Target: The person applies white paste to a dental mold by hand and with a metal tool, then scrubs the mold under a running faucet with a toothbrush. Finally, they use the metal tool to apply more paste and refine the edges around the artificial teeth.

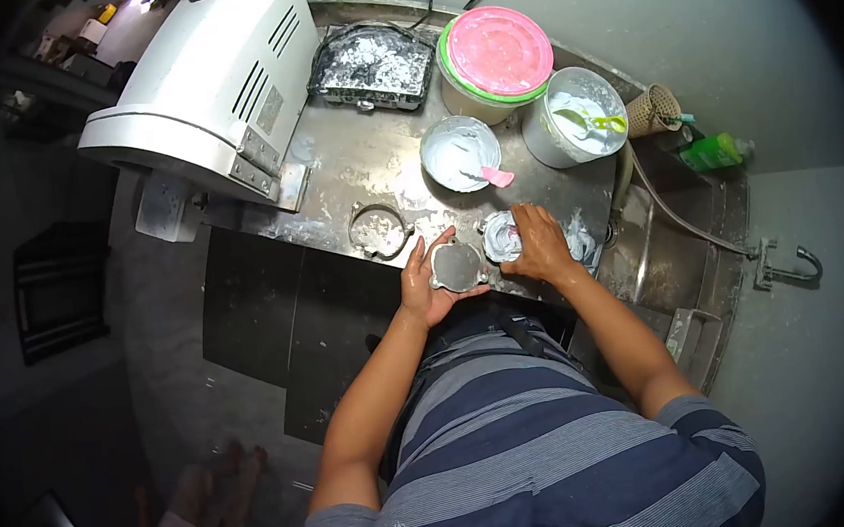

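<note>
My left hand [421, 294] is wrapped round a flat, round grey metal lid [457, 265] with small lugs on its rim, held near the counter's front edge. Just to the right, my right hand [543, 245] grips a round metal mould piece [501, 236] packed with white paste, with a small pinkish patch by the fingers. A round metal ring [377, 231] with lugs lies on the counter left of my hands. Behind them stands a bowl [437, 170] of white paste, with a pink-handled spatula [497, 176] leaning in it.
A pink-lidded bucket [499, 51] and an open bucket [542, 143] with a green scoop [598, 122] stand behind. A powder-covered black case [372, 67] and a white machine [196, 92] are at left. At right are a crumpled cloth [580, 239], a sink [659, 273] and a tap [796, 273].
</note>
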A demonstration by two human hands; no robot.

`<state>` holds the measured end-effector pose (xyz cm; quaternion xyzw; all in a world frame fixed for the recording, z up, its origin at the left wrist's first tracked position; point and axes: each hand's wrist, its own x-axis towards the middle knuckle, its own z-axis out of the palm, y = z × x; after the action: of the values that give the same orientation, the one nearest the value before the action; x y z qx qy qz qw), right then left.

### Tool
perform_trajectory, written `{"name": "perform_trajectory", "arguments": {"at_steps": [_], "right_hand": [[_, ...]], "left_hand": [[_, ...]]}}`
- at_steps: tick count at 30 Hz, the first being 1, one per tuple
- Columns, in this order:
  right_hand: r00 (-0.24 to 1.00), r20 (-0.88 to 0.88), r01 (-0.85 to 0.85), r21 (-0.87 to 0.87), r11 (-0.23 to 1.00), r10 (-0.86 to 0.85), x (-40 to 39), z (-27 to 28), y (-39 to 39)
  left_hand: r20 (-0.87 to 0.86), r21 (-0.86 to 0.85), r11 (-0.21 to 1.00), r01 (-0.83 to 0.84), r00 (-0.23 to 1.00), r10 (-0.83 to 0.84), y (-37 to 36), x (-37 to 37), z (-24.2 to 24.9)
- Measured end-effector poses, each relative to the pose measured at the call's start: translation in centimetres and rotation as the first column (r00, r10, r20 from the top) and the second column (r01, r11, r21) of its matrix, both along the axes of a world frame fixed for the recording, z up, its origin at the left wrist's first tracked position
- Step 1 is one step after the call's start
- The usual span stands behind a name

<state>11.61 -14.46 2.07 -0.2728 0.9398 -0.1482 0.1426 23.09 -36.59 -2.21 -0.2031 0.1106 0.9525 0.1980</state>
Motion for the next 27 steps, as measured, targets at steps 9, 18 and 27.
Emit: {"name": "perform_trajectory", "arguments": {"at_steps": [9, 18, 27], "right_hand": [[0.988, 0.059, -0.148, 0.052, 0.988, 0.145, 0.6, 1.4, 2.9], [0.965, 0.129, -0.237, 0.061, 0.970, 0.228, 2.2, 3.2, 6.4], [0.998, 0.035, 0.055, -0.085, 0.995, -0.052, 3.1, 9.6, 10.0]], "left_hand": [[0.051, -0.009, 0.999, 0.032, 0.998, -0.031, -0.1, -0.6, 0.1], [0.011, -0.003, 0.989, 0.147, 0.989, -0.147, 1.0, -1.9, -0.5], [-0.161, 0.186, 0.911, 0.368, 0.926, -0.342, 6.1, -4.9, 0.8]]}}
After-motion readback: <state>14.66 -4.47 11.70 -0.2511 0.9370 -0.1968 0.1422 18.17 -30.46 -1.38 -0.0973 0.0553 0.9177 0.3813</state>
